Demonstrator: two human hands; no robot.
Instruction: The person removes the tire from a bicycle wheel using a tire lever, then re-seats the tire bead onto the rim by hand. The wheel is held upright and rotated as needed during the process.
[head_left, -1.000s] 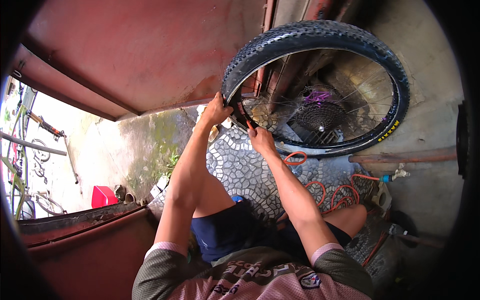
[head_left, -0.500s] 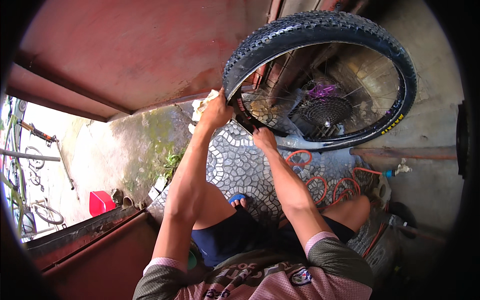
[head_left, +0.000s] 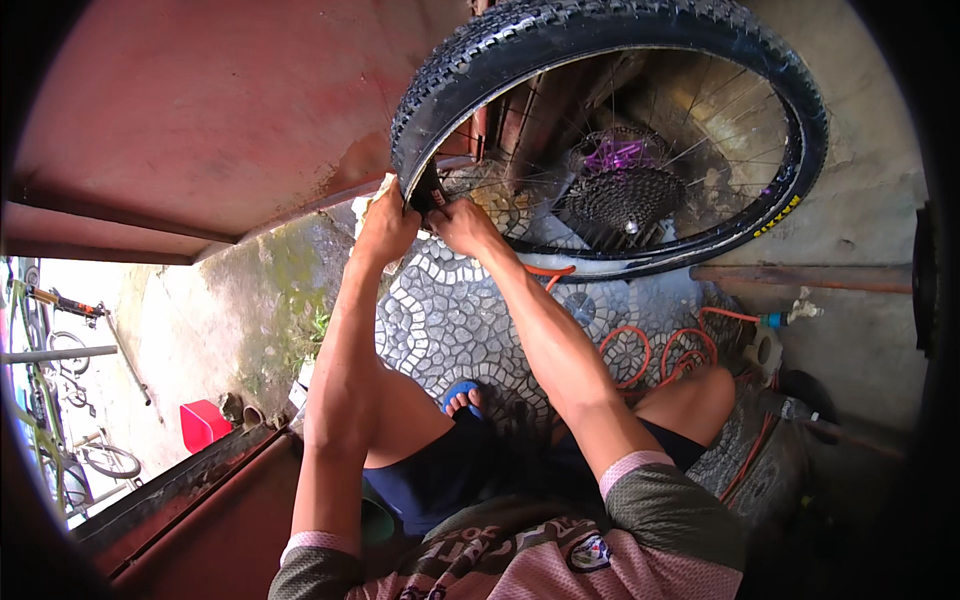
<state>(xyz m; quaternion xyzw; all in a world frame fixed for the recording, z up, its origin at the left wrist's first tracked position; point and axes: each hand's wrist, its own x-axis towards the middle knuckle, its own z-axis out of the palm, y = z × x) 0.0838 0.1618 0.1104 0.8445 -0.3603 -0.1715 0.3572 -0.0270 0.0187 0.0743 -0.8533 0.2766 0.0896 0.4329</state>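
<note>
A bicycle wheel with a knobby black tyre (head_left: 455, 98) leans in front of me, spanning the upper middle and right. Inside it show thin spokes, a purple hub part (head_left: 620, 153) and a dark rear cassette (head_left: 625, 207). At the wheel's left side, my left hand (head_left: 388, 230) is closed around the tyre's outer edge, with a cream cloth (head_left: 363, 208) bunched under its fingers. Just beside it my right hand (head_left: 466, 228) is closed on the black rim (head_left: 428, 190) from the inner side. The fingertips of both hands are partly hidden.
Pebble-patterned paving (head_left: 450, 310) lies under the wheel. An orange hose (head_left: 630, 345) coils at right, near a wall tap (head_left: 803, 306). A red metal panel (head_left: 250, 110) rises at upper left. A red container (head_left: 205, 425) and parked bicycles (head_left: 105, 458) are farther left.
The wheel has shifted up and left in view. Both hands moved left with it, and my right hand has come up along the rim, closer to my left.
</note>
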